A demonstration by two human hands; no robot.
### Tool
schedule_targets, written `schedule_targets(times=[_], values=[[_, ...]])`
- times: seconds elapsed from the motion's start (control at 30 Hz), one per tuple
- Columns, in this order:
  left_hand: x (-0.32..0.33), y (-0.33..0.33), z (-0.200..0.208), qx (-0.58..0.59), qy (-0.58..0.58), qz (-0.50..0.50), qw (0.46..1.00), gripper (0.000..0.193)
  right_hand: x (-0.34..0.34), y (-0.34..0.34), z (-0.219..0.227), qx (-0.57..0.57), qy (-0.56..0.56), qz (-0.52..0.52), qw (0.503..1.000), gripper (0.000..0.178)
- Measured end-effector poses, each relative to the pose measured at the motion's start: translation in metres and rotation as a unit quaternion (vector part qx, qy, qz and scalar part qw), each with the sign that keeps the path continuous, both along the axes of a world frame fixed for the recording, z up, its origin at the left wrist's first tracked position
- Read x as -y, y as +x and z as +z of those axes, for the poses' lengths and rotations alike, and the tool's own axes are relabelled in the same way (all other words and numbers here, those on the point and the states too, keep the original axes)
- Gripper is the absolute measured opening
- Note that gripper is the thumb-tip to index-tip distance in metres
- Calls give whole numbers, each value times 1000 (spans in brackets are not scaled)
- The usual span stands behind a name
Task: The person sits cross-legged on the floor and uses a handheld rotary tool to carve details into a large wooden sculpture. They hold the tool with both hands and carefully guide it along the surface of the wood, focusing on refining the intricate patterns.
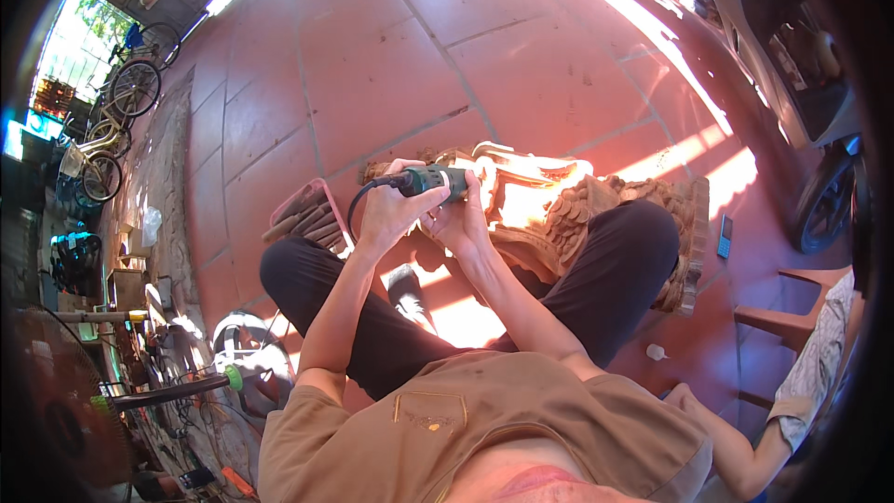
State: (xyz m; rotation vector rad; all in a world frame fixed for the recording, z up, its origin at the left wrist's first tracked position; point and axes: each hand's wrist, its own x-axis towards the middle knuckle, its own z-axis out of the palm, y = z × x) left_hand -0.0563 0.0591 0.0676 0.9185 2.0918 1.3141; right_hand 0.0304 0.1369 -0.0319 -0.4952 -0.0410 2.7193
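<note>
Both my hands hold a green corded power tool (pixel 438 183) that looks like a small die grinder, raised above the near left end of a carved wooden piece (pixel 596 214). My left hand (pixel 396 211) is closed round its rear, where a black cord (pixel 358 200) comes out. Around the front end are the fingers of my right hand (pixel 463 222). The tool's tip is hidden, so I cannot tell whether it touches the wood. The carving, with scale-like and scrolled relief, lies on the floor in front of my legs, partly in bright sun.
A pink tray of wooden-handled tools (pixel 312 222) sits by my left knee. Right of the carving lie a phone (pixel 724 236) and a small white object (pixel 656 352). Another person's bare limb (pixel 736 442), a chair (pixel 787 307) and a motorbike (pixel 824 191) are at right; bicycles (pixel 135 88) stand far left.
</note>
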Motion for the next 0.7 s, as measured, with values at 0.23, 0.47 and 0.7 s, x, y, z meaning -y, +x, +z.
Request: schedule_targets(times=[0.23, 0.47, 0.7], values=[[-2, 4, 4, 17, -5, -4, 1000, 48, 2, 0, -5, -24, -15, 13, 1000, 51], [-6, 2, 17, -32, -84, -13, 996, 46, 3, -2, -5, -66, -33, 18, 997, 55], [-11, -3, 12, -89, -44, -49, 994, 50, 4, 0, 9, -96, -35, 1, 995, 59]])
